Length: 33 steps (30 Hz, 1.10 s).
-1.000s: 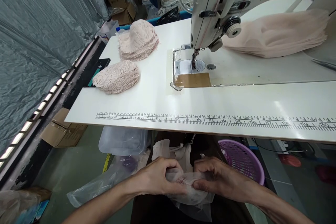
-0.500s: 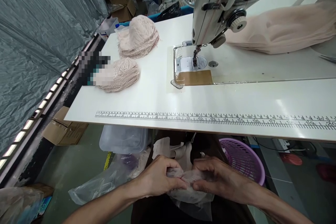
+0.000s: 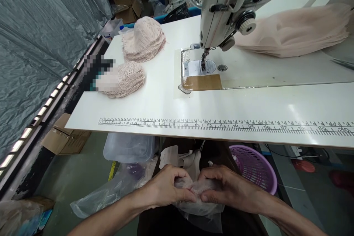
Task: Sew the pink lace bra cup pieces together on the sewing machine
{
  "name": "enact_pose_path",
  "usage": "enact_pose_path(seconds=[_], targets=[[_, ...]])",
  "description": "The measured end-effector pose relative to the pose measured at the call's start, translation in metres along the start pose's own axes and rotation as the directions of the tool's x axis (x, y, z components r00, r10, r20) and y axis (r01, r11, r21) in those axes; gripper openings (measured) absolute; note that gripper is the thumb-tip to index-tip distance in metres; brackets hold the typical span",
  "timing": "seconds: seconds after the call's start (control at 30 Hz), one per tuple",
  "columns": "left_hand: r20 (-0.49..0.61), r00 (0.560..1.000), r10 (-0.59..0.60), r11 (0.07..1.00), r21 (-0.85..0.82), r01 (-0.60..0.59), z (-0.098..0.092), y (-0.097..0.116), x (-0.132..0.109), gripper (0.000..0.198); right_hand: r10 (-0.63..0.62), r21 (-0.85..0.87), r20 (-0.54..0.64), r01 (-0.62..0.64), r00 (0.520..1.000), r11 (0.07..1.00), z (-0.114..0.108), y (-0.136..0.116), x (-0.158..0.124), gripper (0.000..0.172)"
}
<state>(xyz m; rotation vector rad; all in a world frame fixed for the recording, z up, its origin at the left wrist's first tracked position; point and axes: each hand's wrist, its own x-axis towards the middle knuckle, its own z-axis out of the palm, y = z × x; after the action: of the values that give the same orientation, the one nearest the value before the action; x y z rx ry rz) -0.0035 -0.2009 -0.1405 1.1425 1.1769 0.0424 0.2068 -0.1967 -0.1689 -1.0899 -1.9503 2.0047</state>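
Over my lap, my left hand and my right hand pinch a clear plastic bag between thumbs and fingers. The bag is crumpled, and its lower part hangs below my hands. What it holds, if anything, I cannot make out. Just beyond the hands, white fabric pieces lie on my lap, partly hidden by my fingers. Higher up, the sewing machine stands on the white table, its needle over the metal plate, with no fabric beneath it.
Two pale pink fabric stacks sit at the table's left; a longer pink stack lies behind the machine head. A printed ruler runs along the front edge. Below are a purple basket, a plastic box and a cardboard box.
The view has shifted slightly, so everything appears a little further left. Both hands keep their hold on the plastic bag, almost unmoved.
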Motion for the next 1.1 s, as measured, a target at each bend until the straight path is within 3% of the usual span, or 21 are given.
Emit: enact_pose_path(seconds=[0.3,0.7,0.87,1.1], targets=[[-0.042,0.998,0.051,0.994,0.1,-0.046,0.0001,-0.001,-0.0002,0.031,0.012,-0.006,-0.039,-0.012,0.999,1.0,0.002,0.002,-0.0015,0.013],[-0.048,0.998,0.037,0.994,0.101,-0.032,0.0015,0.0029,-0.0008,0.029,0.03,0.007,-0.051,-0.03,0.998,1.0,0.0019,0.0068,-0.0008,0.014],[-0.049,0.998,0.043,0.996,0.083,-0.039,0.0022,-0.0003,0.0008,0.035,-0.028,0.038,-0.039,0.03,0.999,0.999,0.0018,0.0037,-0.0015,0.017],[-0.025,0.998,0.053,0.998,-0.025,-0.054,0.0041,0.0005,0.0022,0.046,-0.106,0.205,0.044,0.095,0.993,0.974,-0.0031,0.0026,0.0018,0.026]])
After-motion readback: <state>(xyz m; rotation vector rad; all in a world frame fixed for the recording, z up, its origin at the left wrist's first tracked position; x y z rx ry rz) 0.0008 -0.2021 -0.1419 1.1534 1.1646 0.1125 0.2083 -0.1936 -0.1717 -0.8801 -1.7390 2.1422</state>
